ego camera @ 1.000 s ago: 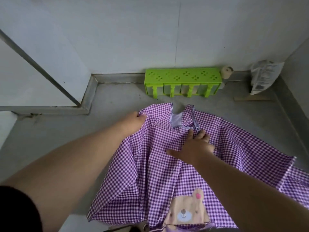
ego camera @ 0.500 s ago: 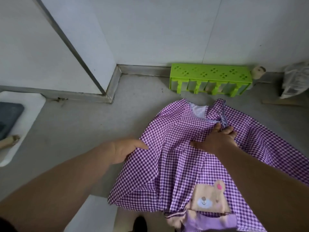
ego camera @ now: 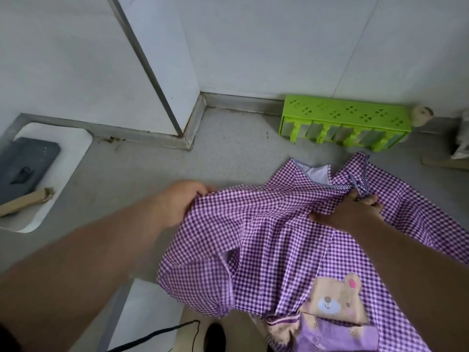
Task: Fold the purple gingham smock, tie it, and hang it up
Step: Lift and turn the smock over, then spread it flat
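Observation:
The purple gingham smock (ego camera: 266, 240) lies spread on a grey counter, its white-lined neck opening toward the wall and a bear patch with a purple pocket at its near end. My left hand (ego camera: 182, 201) grips the smock's left edge, with the cloth bunched in its fingers. Near the neck, my right hand (ego camera: 352, 212) rests on the cloth with its fingers curled at a striped tie strap; whether it pinches the strap I cannot tell.
A green perforated plastic rack (ego camera: 345, 123) stands against the back wall. A white tray (ego camera: 73, 148) at the left holds a dark grey slab and a cardboard tube. A wrapped white bundle (ego camera: 462, 141) sits at the far right. A black cable (ego camera: 157, 334) runs below the counter's near edge.
The camera has swung left, so the smock sits further right in view. My left hand has slid down the left edge and gathered the cloth. My right hand has stayed by the neck.

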Motion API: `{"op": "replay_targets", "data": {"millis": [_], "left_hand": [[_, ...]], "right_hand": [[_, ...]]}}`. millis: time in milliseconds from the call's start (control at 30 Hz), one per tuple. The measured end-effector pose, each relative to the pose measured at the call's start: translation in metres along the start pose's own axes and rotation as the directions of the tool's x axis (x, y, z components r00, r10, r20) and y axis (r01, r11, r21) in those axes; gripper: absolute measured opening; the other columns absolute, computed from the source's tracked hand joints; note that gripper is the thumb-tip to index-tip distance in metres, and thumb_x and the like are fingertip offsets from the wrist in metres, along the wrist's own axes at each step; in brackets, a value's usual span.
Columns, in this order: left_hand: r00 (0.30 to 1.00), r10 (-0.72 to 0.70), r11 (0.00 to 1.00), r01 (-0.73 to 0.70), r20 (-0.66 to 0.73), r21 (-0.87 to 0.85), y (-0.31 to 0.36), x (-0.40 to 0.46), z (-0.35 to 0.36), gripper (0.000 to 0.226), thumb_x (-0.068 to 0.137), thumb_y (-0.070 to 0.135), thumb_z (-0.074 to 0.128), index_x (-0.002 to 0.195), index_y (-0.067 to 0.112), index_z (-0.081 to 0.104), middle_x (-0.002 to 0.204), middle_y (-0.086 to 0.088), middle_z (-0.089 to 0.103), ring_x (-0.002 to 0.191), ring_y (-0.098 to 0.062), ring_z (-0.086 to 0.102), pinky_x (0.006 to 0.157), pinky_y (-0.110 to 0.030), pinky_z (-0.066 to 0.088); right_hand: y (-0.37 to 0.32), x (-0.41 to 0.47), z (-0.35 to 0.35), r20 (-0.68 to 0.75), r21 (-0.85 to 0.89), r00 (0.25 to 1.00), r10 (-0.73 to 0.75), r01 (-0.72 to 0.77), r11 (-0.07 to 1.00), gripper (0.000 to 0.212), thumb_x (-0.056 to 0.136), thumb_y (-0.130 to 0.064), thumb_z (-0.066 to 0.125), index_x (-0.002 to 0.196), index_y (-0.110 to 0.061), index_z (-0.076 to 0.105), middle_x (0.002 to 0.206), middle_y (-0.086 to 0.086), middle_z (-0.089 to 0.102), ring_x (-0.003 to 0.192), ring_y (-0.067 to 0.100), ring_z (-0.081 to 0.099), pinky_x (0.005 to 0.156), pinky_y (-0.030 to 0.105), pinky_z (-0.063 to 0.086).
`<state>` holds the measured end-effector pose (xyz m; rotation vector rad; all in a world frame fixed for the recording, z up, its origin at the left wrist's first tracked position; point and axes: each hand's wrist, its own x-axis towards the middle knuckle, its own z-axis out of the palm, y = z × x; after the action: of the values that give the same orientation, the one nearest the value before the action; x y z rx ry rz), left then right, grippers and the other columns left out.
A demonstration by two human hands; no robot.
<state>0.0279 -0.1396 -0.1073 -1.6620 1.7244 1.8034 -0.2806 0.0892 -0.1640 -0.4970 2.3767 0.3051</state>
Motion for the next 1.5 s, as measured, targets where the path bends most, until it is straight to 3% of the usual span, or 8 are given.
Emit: {"op": "replay_targets", "data": {"millis": [133, 267, 467, 667, 800, 967, 1133, 1500], "left_hand": [[0.931, 0.349, 0.815, -0.244, -0.110, 0.525, 0.049, 0.000, -0.013, 0.028, 0.099, 0.011, 0.062, 0.115, 0.030, 0.075, 0.117, 0.007, 0.070, 0.110, -0.018, 0.066, 0.100, -0.040, 0.052], [0.598, 0.789, 0.315, -0.194, -0.142, 0.929, 0.054, 0.006, 0.001, 0.030, 0.093, 0.005, 0.059, 0.113, 0.026, 0.064, 0.118, -0.002, 0.058, 0.113, -0.026, 0.053, 0.103, -0.046, 0.043], [0.640, 0.714, -0.112, -0.298, 0.285, 0.948, -0.008, 0.021, 0.020, 0.039, 0.087, 0.029, 0.072, 0.124, 0.024, 0.064, 0.137, -0.005, 0.053, 0.120, -0.028, 0.055, 0.101, -0.048, 0.050], [0.959, 0.262, 0.285, -0.181, 0.105, 0.941, -0.030, 0.028, 0.052, 0.073, 0.097, 0.065, 0.049, 0.160, 0.034, 0.032, 0.171, -0.008, 0.020, 0.154, -0.035, 0.029, 0.125, -0.051, 0.030], [0.913, 0.279, 0.090, -0.334, 0.298, 0.938, -0.041, 0.025, 0.055, 0.071, 0.094, 0.067, 0.050, 0.158, 0.040, 0.032, 0.174, -0.003, 0.013, 0.154, -0.031, 0.026, 0.125, -0.050, 0.031], [0.955, 0.239, 0.236, -0.232, 0.175, 0.944, -0.044, 0.031, 0.056, 0.070, 0.097, 0.068, 0.043, 0.160, 0.045, 0.020, 0.176, -0.002, -0.003, 0.160, -0.036, 0.008, 0.127, -0.057, 0.023], [0.939, 0.250, 0.177, -0.282, 0.235, 0.943, -0.042, 0.035, 0.058, 0.069, 0.098, 0.069, 0.041, 0.161, 0.048, 0.019, 0.177, 0.000, -0.003, 0.160, -0.035, 0.009, 0.128, -0.056, 0.022], [0.833, 0.437, 0.476, 0.107, -0.340, 0.873, -0.087, 0.010, -0.016, 0.115, 0.074, 0.063, 0.079, 0.162, 0.034, 0.011, 0.168, -0.017, 0.011, 0.154, -0.043, 0.018, 0.128, -0.058, 0.016]], "right_hand": [[-0.001, 0.002, 0.000, 0.001, -0.010, 1.000, -0.001, 0.001, 1.000, 0.175, 0.030, -0.110, 0.047, 0.159, -0.013, -0.023, 0.164, 0.036, -0.014, 0.152, 0.055, -0.004, 0.121, 0.066, 0.017], [0.000, 0.005, 0.003, -0.014, 0.005, 1.000, 0.004, -0.004, 1.000, 0.178, 0.026, -0.110, 0.048, 0.159, -0.014, -0.022, 0.163, 0.035, -0.015, 0.153, 0.054, -0.005, 0.120, 0.067, 0.017], [0.001, 0.008, 0.004, -0.023, 0.007, 1.000, -0.014, 0.014, 1.000, 0.180, 0.021, -0.110, 0.044, 0.160, -0.015, -0.021, 0.163, 0.035, -0.016, 0.152, 0.055, -0.007, 0.119, 0.068, 0.017], [0.006, 0.008, 0.007, -0.035, 0.028, 0.999, -0.026, 0.027, 0.999, 0.175, 0.028, -0.111, 0.043, 0.160, -0.017, -0.022, 0.164, 0.032, -0.019, 0.152, 0.054, -0.011, 0.118, 0.070, 0.018], [0.007, 0.006, 0.009, -0.060, 0.011, 0.998, -0.037, 0.038, 0.999, 0.167, 0.035, -0.110, 0.042, 0.160, -0.018, -0.021, 0.164, 0.031, -0.021, 0.152, 0.052, -0.012, 0.116, 0.071, 0.019], [0.007, 0.001, 0.010, -0.207, -0.087, 0.975, -0.087, 0.070, 0.994, 0.149, 0.054, -0.108, 0.034, 0.162, -0.016, -0.012, 0.170, 0.021, -0.010, 0.156, 0.043, 0.000, 0.118, 0.069, 0.017], [-0.025, -0.034, 0.042, -0.367, -0.144, 0.838, -0.404, 0.378, 0.915, 0.091, 0.097, -0.039, 0.054, 0.161, -0.036, -0.009, 0.171, 0.013, -0.001, 0.155, 0.040, 0.014, 0.111, 0.058, 0.043], [-0.051, -0.032, 0.045, -0.125, -0.167, 0.929, -0.349, 0.327, 0.930, 0.138, 0.058, -0.104, 0.044, 0.161, -0.033, -0.015, 0.170, 0.014, -0.020, 0.157, 0.043, -0.008, 0.119, 0.068, 0.021]]}}
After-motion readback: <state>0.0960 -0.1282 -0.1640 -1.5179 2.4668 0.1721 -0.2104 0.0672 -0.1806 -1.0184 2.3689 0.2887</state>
